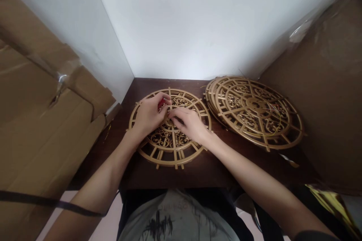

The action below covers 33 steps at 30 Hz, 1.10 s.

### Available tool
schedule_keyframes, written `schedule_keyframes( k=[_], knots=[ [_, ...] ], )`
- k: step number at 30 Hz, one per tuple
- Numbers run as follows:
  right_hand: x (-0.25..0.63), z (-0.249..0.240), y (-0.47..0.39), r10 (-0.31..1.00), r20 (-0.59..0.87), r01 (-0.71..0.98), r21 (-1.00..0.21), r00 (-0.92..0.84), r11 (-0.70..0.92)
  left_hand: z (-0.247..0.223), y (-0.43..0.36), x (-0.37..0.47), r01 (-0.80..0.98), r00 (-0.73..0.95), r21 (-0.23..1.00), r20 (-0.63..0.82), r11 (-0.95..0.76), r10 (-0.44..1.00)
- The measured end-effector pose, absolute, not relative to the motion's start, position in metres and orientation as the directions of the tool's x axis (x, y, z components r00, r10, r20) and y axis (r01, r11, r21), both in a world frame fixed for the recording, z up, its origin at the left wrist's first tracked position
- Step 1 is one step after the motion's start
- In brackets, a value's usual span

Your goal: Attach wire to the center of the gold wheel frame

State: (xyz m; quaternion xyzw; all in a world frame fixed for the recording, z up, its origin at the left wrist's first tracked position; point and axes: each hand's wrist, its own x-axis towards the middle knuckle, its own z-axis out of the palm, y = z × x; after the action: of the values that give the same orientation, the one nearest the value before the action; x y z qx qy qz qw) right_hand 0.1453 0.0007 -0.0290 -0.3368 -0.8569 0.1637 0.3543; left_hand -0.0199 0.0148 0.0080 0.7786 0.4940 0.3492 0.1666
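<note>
A round gold openwork clock face [166, 163] with scrollwork and bar-shaped numerals lies flat on a dark brown table [195, 179]. My left hand [149, 115] is closed over its upper left part, around a small red object [161, 102] that is mostly covered by the fingers. Close beside it, my right hand [190, 123] rests over the face's centre, fingers bent and thumb drawn in. Its fingertips meet the left hand's near the hub, and anything between them is hidden.
To the right stands a stack of similar gold clock faces [256, 106], with thin yellow wire on top. A small brush [290, 160] lies beyond its front edge. Cardboard [42, 120] closes in the left side, more cardboard [322, 94] the right, and a white wall [195, 26] the back.
</note>
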Motion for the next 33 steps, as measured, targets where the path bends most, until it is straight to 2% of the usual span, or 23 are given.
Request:
schedule_keyframes(
  k=[6, 19, 23, 28, 33],
  knots=[
    [0.146, -0.029, 0.001, 0.692, 0.498, 0.46, -0.519, -0.522, 0.72, 0.006, 0.017, -0.023, 0.769, 0.319, 0.457, 0.331, -0.447, 0.888],
    [0.145, -0.027, -0.001, 0.704, 0.509, 0.433, -0.557, -0.496, 0.708, 0.005, 0.016, -0.024, 0.844, 0.224, 0.419, 0.294, -0.336, 0.929],
    [0.145, -0.023, -0.002, 0.779, 0.525, 0.388, -0.676, -0.343, 0.626, 0.005, 0.017, -0.025, 0.857, 0.216, 0.405, 0.282, -0.32, 0.935],
    [0.148, -0.02, 0.003, 0.921, 0.385, 0.24, -0.89, -0.063, 0.388, 0.006, 0.016, -0.024, 0.862, 0.207, 0.405, 0.269, -0.305, 0.941],
    [0.148, -0.021, 0.006, 0.938, 0.347, 0.131, -0.929, -0.009, 0.345, 0.005, 0.016, -0.024, 0.863, 0.211, 0.395, 0.285, -0.315, 0.935]
  ],
)
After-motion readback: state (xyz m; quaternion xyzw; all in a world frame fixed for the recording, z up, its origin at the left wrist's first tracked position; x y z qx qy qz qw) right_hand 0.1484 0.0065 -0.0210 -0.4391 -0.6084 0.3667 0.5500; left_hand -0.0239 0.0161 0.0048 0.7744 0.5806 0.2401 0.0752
